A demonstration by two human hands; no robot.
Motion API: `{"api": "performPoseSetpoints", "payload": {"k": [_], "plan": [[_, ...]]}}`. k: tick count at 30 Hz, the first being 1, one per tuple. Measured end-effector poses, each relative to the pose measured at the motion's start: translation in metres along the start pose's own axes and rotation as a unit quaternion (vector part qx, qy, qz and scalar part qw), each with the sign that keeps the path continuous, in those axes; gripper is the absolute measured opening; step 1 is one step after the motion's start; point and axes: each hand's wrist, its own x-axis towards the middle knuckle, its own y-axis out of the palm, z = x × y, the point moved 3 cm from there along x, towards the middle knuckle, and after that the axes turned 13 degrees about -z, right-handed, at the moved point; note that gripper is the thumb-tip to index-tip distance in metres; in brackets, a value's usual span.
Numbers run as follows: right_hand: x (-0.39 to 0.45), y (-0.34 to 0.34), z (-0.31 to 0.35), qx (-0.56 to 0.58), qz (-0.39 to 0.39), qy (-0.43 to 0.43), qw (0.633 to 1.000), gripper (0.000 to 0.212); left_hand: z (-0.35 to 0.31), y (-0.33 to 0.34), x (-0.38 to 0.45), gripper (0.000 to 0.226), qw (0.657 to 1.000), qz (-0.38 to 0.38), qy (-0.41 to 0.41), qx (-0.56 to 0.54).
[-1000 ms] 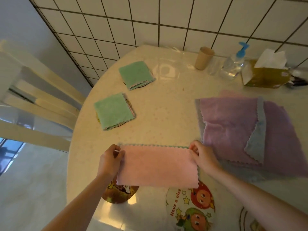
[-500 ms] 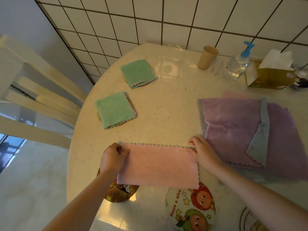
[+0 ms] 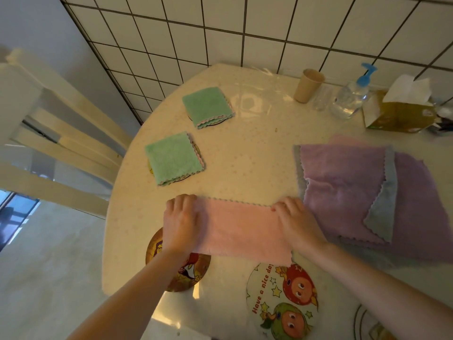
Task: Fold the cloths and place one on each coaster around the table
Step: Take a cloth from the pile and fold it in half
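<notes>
- The round table carries everything; it looks glossy, so cloth would probably slide on it easily.
- Off to the right there's a pile of purple cloths, unfolded, one corner flipped to show a grey-blue back.
- The pink cloth lies flat at the near edge, folded into a long strip. It looks like soft, floppy, light fleece, so it'll likely sag if lifted by one corner; taking it by the short ends seems smartest.
- Two green folded cloths already sit on coasters at far left.
- A brown cartoon coaster is bare, partly tucked under the pink strip's left end; a white one is bare just beside it.
- Left hand lies palm-down on the strip's left end, fingers fairly flat, pressing.
- Right hand does the same on the right end; whether its thumb hooks under, can't tell.
</notes>
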Motion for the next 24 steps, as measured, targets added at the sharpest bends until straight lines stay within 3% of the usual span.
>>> {"api": "performPoseSetpoints", "payload": {"k": [4, 7, 13, 19, 24], "plan": [[-0.054, -0.002, 0.045, 0.028, 0.050, -0.165, 0.985, 0.021, -0.031, 0.005, -0.070, 0.038, 0.963, 0.093, 0.245, -0.063], [-0.085, 0.008, 0.049, -0.008, 0.105, -0.205, 0.973, 0.049, -0.029, 0.014, -0.103, 0.049, 0.943, 0.139, 0.303, 0.002], [-0.107, 0.007, 0.043, -0.091, 0.134, -0.173, 0.972, 0.097, 0.016, 0.011, -0.114, 0.059, 0.958, 0.153, 0.230, 0.072], [-0.101, 0.004, 0.057, -0.063, 0.136, -0.150, 0.977, 0.088, 0.047, -0.001, -0.117, 0.062, 0.974, 0.149, 0.149, 0.089], [-0.097, 0.005, 0.058, -0.080, 0.159, -0.163, 0.970, 0.088, 0.021, -0.005, -0.112, 0.075, 0.977, 0.159, 0.085, 0.113]]}}
